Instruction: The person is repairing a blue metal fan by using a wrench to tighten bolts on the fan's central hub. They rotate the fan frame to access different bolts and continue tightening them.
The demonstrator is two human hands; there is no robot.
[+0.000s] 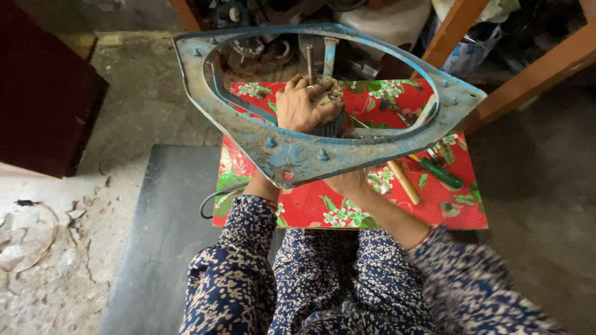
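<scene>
Steadying the blue metal frame (pixel 292 155) from beneath, right hand (pixel 347 182) grip unclear; left hand (pixel 304 108) clamps the motor part (pixel 329 93) through its opening.

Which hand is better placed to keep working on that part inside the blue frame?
Left. The left hand already rests on the dark ribbed part inside the blue metal frame; the right hand sits under the frame's near edge, seemingly supporting it.

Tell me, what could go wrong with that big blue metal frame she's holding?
The blue metal frame looks rusty, with raised bolt heads, so it might scratch the left hand reaching through it. The right hand props up just its near edge, so it could tip onto the screwdriver on the red flowered cloth.
</scene>
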